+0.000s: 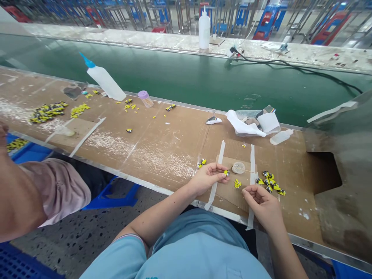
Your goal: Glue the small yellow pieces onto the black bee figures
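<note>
The left hand (207,179) pinches a small yellow-and-black piece (226,173) between thumb and fingertips, above a taped brown cardboard sheet (231,193) near the front edge of the tabletop (162,155). The right hand (260,205) is curled closed, with nothing visible in it, and lies nearer a loose heap of yellow-and-black pieces (270,182) toward the tabletop's right.
</note>
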`<state>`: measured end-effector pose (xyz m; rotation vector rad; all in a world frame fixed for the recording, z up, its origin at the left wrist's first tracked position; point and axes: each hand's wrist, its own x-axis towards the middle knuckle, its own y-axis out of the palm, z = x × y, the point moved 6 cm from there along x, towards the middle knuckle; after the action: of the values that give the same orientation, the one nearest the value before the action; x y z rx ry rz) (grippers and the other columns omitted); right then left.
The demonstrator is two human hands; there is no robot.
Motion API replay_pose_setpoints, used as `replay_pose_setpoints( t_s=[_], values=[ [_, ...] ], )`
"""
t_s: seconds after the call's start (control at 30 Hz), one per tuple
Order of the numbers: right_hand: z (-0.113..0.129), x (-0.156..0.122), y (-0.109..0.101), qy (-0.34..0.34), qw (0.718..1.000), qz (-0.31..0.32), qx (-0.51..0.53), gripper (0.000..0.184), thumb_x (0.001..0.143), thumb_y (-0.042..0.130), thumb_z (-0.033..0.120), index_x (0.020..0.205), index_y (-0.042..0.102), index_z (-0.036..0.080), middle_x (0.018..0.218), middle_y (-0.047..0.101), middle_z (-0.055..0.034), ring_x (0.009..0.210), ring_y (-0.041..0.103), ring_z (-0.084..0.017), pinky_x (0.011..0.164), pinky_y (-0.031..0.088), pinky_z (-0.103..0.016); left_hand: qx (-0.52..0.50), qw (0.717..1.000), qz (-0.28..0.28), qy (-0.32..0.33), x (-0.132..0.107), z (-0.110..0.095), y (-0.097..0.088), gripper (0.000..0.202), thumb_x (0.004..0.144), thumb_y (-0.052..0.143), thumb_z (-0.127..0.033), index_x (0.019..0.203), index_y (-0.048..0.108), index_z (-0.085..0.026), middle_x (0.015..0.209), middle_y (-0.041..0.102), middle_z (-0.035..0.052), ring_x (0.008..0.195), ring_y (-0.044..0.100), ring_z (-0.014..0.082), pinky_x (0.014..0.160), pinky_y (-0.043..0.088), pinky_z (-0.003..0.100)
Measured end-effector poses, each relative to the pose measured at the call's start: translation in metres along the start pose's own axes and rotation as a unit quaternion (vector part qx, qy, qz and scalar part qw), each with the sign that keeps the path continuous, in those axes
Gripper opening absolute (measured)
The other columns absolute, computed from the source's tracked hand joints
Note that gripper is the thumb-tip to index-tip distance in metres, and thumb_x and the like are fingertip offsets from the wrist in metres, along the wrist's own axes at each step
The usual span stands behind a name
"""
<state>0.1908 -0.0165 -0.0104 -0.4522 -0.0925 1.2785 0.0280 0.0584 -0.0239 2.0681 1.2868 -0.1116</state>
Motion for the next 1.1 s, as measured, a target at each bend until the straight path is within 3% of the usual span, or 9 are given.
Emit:
replay_pose_setpoints(
  t_s=[0.2,0.37,0.63,0.73,0.87,1.1],
  values=[
    [0.002,-0.005,0.026,0.042,0.981,0.023,0.185,0.039,0.06,0.073,0.054,0.069,0.064,0.018,0.057,0.062,-0.0018,0.048,0.055,-0.012,0.048,0.049,-0.024,-0.051,0.999,-0.017,-0.003,-0.012,0.01,0.016,0.051,0.047,0.086,-0.041,0.082,0.062,-0.012,0.075,0.066,0.0029,0.069,0.064,0.0129,0.075,0.052,0.031],
    [0.003,-0.007,0.037,0.028,0.979,0.014,0.2,0.037,0.064,0.072,0.054,0.071,0.065,0.018,0.054,0.06,-0.0001,0.042,0.051,-0.009,0.041,0.045,-0.021,-0.061,0.996,-0.054,0.028,-0.014,0.019,0.017,0.046,0.049,0.085,-0.039,0.08,0.063,-0.013,0.075,0.066,0.0024,0.069,0.062,0.0113,0.074,0.05,0.028],
    [0.012,-0.014,0.029,-0.123,0.99,-0.063,-0.002,0.027,0.08,0.059,0.045,0.084,0.065,0.019,0.076,0.071,-0.0064,0.063,0.066,-0.016,0.06,0.056,-0.027,-0.058,0.994,-0.085,0.034,-0.013,0.022,0.018,0.044,0.048,0.086,-0.036,0.079,0.064,-0.013,0.072,0.065,0.0007,0.069,0.06,0.0102,0.068,0.048,0.023],
    [0.024,-0.017,0.027,-0.224,0.968,-0.063,-0.094,0.019,0.085,0.054,0.037,0.086,0.066,0.022,0.079,0.072,-0.004,0.067,0.068,-0.015,0.064,0.056,-0.026,-0.045,0.996,-0.073,0.022,-0.011,0.021,0.017,0.043,0.047,0.086,-0.035,0.078,0.064,-0.013,0.072,0.065,0.0009,0.068,0.06,0.0106,0.067,0.049,0.024],
    [0.036,-0.021,0.025,-0.346,0.917,-0.057,-0.192,0.019,0.089,0.049,0.029,0.086,0.067,0.025,0.082,0.072,-0.0013,0.072,0.069,-0.013,0.067,0.055,-0.022,-0.008,0.999,-0.052,0.01,-0.009,0.021,0.014,0.037,0.054,0.083,-0.03,0.082,0.064,-0.013,0.077,0.067,0.0031,0.071,0.062,0.0131,0.071,0.049,0.028],
    [0.035,-0.021,0.025,-0.415,0.871,-0.05,-0.257,0.022,0.091,0.047,0.026,0.088,0.069,0.025,0.084,0.072,-0.0026,0.074,0.068,-0.012,0.072,0.055,-0.021,0.021,0.999,-0.047,0.01,-0.008,0.022,0.011,0.033,0.056,0.082,-0.027,0.081,0.066,-0.012,0.078,0.069,0.0047,0.069,0.062,0.0115,0.07,0.049,0.025]
  ],
)
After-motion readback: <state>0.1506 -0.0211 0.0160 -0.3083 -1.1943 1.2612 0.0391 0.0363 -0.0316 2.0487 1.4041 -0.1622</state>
